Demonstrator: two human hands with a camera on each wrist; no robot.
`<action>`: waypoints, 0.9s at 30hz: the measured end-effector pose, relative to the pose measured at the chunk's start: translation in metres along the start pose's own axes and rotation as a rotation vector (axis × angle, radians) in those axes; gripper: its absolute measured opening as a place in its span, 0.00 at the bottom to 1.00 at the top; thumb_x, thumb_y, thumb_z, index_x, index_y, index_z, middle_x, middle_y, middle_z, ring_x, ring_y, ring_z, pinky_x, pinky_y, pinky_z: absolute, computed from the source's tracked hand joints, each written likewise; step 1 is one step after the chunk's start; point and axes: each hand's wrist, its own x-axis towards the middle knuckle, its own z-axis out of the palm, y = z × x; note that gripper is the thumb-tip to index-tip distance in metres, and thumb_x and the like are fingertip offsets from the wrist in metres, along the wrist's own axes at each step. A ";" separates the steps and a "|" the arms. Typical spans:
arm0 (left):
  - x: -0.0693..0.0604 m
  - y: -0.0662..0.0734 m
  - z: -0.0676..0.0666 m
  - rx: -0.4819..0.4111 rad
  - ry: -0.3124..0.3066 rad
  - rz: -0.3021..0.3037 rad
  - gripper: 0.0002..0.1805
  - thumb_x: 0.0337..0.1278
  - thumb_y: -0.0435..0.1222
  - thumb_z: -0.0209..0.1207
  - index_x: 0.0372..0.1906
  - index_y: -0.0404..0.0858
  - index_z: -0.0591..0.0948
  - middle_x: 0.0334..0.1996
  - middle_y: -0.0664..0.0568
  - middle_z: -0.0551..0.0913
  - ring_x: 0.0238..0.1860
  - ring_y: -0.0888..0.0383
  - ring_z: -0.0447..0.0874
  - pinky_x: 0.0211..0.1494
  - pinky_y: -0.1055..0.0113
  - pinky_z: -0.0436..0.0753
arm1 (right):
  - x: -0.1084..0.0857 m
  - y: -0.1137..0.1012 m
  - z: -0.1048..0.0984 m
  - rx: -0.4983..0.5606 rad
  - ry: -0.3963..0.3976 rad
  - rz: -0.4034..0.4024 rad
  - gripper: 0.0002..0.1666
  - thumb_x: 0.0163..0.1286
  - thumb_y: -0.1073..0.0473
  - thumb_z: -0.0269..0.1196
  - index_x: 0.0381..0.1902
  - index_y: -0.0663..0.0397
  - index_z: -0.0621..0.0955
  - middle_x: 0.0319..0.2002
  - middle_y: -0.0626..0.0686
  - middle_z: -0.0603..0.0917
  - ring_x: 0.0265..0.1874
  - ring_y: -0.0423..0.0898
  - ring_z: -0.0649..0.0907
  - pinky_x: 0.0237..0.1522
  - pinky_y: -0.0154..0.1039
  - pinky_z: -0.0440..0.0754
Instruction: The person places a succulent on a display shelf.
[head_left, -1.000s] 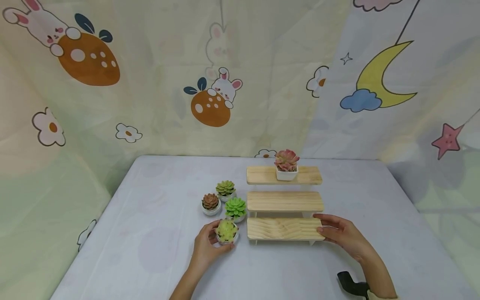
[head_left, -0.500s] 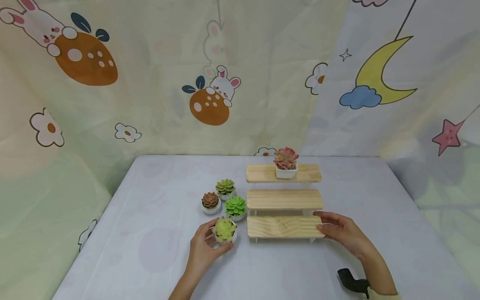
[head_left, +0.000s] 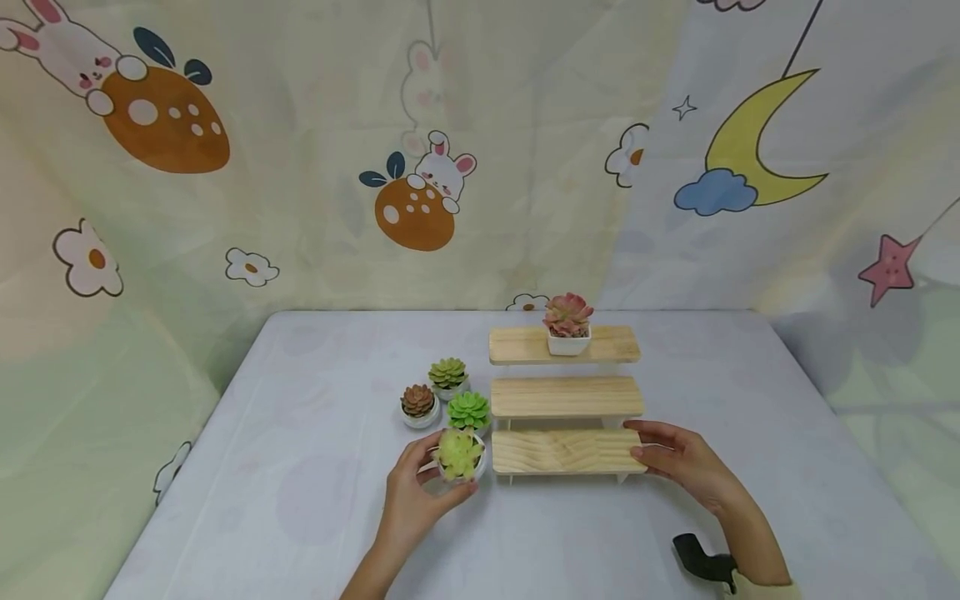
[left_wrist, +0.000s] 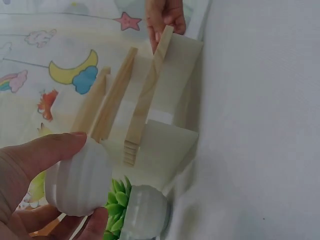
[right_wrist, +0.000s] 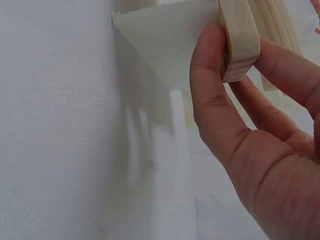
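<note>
In the head view the left hand (head_left: 416, 492) grips a white round pot with a pale yellow-green succulent (head_left: 459, 454), just left of the lowest wooden shelf (head_left: 566, 452). Thumb and fingers span the ribbed white pot (left_wrist: 80, 180) in the left wrist view, where it hangs clear of the table. The right hand (head_left: 693, 467) pinches the right end of that lowest shelf; in the right wrist view its thumb lies along the shelf's end (right_wrist: 240, 45). A pink succulent (head_left: 567, 315) in a square white pot sits on the top shelf (head_left: 618, 343). The middle shelf (head_left: 566, 397) bears nothing.
Left of the shelves stand a bright green succulent (head_left: 468, 410), a green one (head_left: 447, 373) and a brown one (head_left: 417, 401), each potted. A black curved object (head_left: 701, 560) lies beside the right forearm. A printed cloth hangs behind the table.
The left hand, holding the pale succulent, has shifted slightly right toward the lowest shelf, and the plant now leans over the bright green one's pot. The right hand keeps its hold on the shelf end.
</note>
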 end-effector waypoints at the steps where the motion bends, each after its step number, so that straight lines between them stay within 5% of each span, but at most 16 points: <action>1: 0.000 0.002 0.001 -0.005 -0.001 0.007 0.40 0.31 0.31 0.80 0.59 0.33 0.77 0.50 0.46 0.78 0.48 0.53 0.78 0.48 0.71 0.83 | 0.000 0.000 0.000 0.002 -0.001 -0.001 0.33 0.70 0.65 0.61 0.66 0.77 0.64 0.48 0.50 0.79 0.43 0.38 0.83 0.44 0.37 0.85; 17: 0.011 0.024 0.028 -0.110 -0.051 0.080 0.38 0.33 0.31 0.79 0.59 0.36 0.77 0.49 0.47 0.77 0.49 0.55 0.78 0.49 0.70 0.83 | -0.001 -0.001 0.001 0.004 0.011 -0.002 0.33 0.70 0.65 0.61 0.66 0.77 0.64 0.49 0.51 0.79 0.43 0.38 0.83 0.45 0.36 0.85; 27: 0.023 0.032 0.046 -0.072 -0.130 0.122 0.38 0.37 0.33 0.78 0.60 0.33 0.76 0.51 0.44 0.76 0.49 0.50 0.76 0.50 0.67 0.83 | -0.002 -0.002 0.002 -0.010 0.015 -0.010 0.33 0.69 0.64 0.62 0.66 0.77 0.64 0.50 0.54 0.78 0.43 0.38 0.83 0.45 0.36 0.85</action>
